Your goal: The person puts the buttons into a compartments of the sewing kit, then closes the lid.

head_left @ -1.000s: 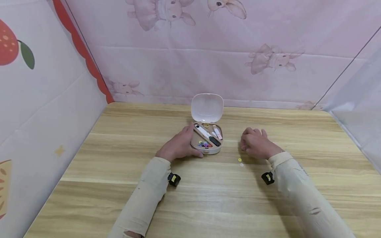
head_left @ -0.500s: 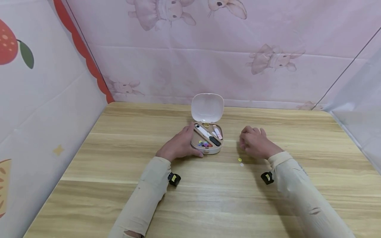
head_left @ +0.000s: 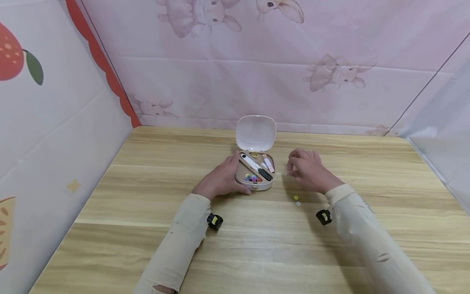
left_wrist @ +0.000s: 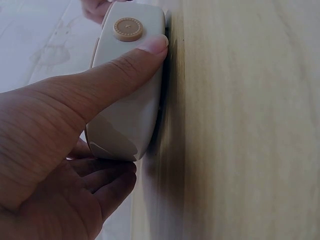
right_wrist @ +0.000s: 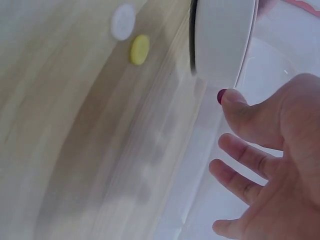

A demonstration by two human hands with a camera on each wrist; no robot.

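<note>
A small white sewing box (head_left: 261, 186) stands on the table with its lid (head_left: 256, 132) raised. My left hand (head_left: 222, 176) grips its left side, the thumb across the front below a round tan catch (left_wrist: 128, 29) and the fingers along the side. Several coloured buttons (head_left: 252, 178) lie in the front compartment. A long white-and-black tool (head_left: 257, 166) lies diagonally across the box. To the right of the box, my right hand (head_left: 310, 169) pinches a dark red button (right_wrist: 221, 96) at the thumb tip; the other fingers are loosely spread.
On the table (head_left: 257, 245), a yellow button (head_left: 295, 197) and a white button (head_left: 298, 203) lie below my right hand. A small white-and-pink item (head_left: 268, 163) and a gold ring-shaped piece (head_left: 254, 154) sit in the box's rear compartments. A rabbit-print curtain (head_left: 220, 81) hangs behind.
My right hand has moved left and a little farther back, closer to the box, and its fingers have lifted. The left hand and the box have stayed in place.
</note>
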